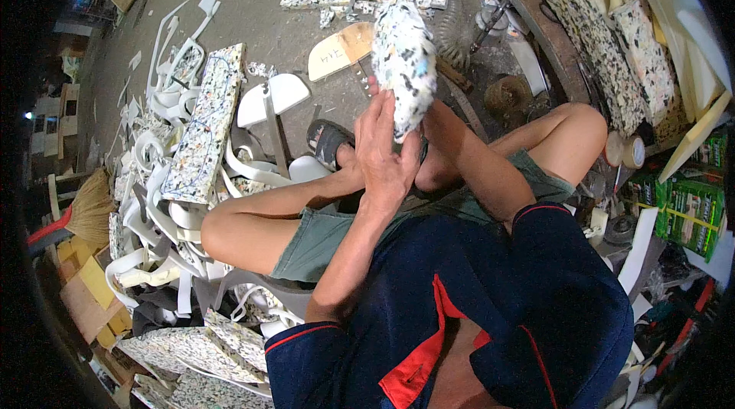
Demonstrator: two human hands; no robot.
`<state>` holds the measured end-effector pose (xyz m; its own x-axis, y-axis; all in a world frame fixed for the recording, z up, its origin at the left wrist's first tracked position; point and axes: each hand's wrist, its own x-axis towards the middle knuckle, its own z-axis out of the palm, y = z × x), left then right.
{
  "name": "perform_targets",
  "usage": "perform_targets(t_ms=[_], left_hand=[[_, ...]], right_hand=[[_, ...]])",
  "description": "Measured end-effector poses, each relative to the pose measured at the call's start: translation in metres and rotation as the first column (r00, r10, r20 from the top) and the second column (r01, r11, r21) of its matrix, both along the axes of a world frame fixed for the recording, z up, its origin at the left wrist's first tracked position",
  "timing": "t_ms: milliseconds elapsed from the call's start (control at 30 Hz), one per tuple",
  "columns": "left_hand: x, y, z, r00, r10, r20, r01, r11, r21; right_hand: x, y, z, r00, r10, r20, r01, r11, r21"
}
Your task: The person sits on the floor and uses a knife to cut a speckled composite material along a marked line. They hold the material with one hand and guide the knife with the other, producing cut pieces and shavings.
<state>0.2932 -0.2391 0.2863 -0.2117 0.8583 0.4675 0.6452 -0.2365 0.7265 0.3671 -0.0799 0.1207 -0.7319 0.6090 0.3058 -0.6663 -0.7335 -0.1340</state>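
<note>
Concrete floor (295,30) spreads beyond the speckled multicoloured foam pad (403,65), strewn with flat speckled foam slabs (200,130) left of the pad, curled white foam offcuts (164,172) around them, and a rounded plywood template (341,51) just beside the pad. Right of the pad stand two tape rolls (624,150). The pad, oval and crumbly-textured, is held upright above the knees. The left hand (387,156) lies flat against its lower edge, fingers spread; the right hand (432,114) is hidden behind it, grip unclear.
</note>
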Motion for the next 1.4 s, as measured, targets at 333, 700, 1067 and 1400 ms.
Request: perform_targets(t_ms=[333,700,1067,1400], left_hand=[[-0.011,-0.017,-0.004,0.961,0.051,-0.272,-0.027,0.996,0.090],[-0.026,-0.021,-0.022,0.959,0.115,-0.259,-0.084,0.988,0.128],[-0.047,-0.019,-0.001,0.455,0.199,0.868,0.106,0.956,-0.275],[-0.049,0.002,-0.005,-0.083,0.174,0.981,0.543,0.834,-0.102]], right_hand=[[0.027,-0.006,0.118,0.652,-0.481,0.586,0.445,0.869,0.217],[0.033,0.003,0.152,0.860,-0.320,0.398,0.387,0.917,-0.099],[0.038,0.011,0.133,0.806,-0.254,0.534,0.285,0.958,0.025],[0.010,-0.008,0.124,0.682,-0.352,0.641,0.264,0.936,0.233]])
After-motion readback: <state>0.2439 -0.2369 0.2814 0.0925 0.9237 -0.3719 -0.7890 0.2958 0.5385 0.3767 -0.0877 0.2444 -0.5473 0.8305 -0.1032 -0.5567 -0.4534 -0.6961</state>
